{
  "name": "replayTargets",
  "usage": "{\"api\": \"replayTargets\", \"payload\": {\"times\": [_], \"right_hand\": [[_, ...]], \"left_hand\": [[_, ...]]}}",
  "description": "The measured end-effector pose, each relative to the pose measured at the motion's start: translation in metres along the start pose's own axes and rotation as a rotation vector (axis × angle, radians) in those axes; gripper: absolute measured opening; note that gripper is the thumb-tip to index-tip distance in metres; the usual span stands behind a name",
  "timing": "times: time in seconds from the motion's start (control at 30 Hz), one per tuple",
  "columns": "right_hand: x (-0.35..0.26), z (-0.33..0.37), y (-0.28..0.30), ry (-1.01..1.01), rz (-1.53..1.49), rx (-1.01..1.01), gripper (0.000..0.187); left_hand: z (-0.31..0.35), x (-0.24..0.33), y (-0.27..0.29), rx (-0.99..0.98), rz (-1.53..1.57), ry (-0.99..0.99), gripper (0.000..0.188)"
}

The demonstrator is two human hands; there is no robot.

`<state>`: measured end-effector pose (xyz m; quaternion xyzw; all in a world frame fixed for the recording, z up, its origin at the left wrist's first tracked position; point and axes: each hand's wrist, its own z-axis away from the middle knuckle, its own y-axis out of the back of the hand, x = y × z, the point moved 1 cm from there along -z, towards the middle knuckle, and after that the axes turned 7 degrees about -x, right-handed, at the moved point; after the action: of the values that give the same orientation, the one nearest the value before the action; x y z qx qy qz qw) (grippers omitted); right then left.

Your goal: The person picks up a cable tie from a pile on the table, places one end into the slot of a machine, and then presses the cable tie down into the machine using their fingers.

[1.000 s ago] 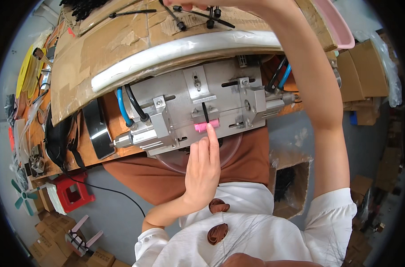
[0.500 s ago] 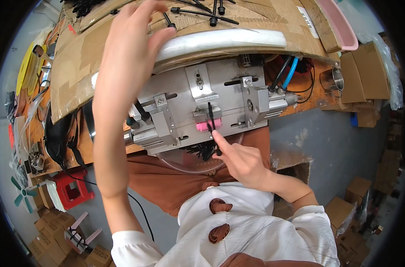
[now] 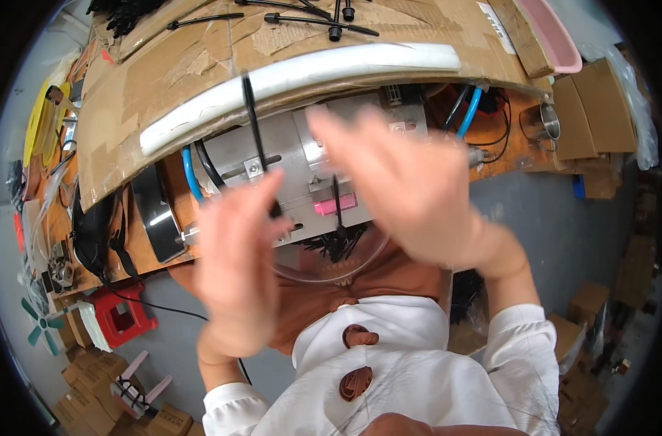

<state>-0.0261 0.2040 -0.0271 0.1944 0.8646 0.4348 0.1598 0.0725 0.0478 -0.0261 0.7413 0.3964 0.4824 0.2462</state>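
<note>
My left hand (image 3: 240,254), blurred by motion, is in front of the metal fixture's left side. Between its fingers is the thicker end of a thin black rod (image 3: 252,109), which points up and away. Another thin black rod (image 3: 337,196) lies across a pink block (image 3: 325,206) at the middle of the metal fixture (image 3: 287,131), its thick end toward me. Over the fixture's right side hovers my right hand (image 3: 418,189), smeared by motion; its fingers cannot be made out, and it hides the clamp there.
Several black rods (image 3: 324,24) lie on the cardboard (image 3: 193,65) behind a white padded roll (image 3: 302,76). A clear bowl (image 3: 324,278) of black pieces sits below the fixture. Blue tubes (image 3: 473,112), a phone (image 3: 159,221) and a metal cup (image 3: 540,122) flank it.
My left hand has come back from the cardboard toward me with a black rod. My right hand has left the rod on the pink block and moved up and right.
</note>
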Motion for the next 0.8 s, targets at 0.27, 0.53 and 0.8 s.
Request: {"api": "replayTargets", "payload": {"times": [0.27,0.53,0.8], "right_hand": [[0.07,-0.142,-0.033,0.068,0.144,-0.203,0.01],[0.036,-0.073,0.062,-0.293,-0.605,-0.024,0.02],[-0.028,0.095,-0.007,-0.203,-0.458,-0.046,0.054]], "left_hand": [[0.066,0.019,-0.079,-0.29,-0.201,0.024,0.068],[0.057,0.013,-0.08,-0.398,-0.179,0.06,0.07],[-0.044,-0.024,-0.01,-0.058,-0.215,-0.163,0.048]]}}
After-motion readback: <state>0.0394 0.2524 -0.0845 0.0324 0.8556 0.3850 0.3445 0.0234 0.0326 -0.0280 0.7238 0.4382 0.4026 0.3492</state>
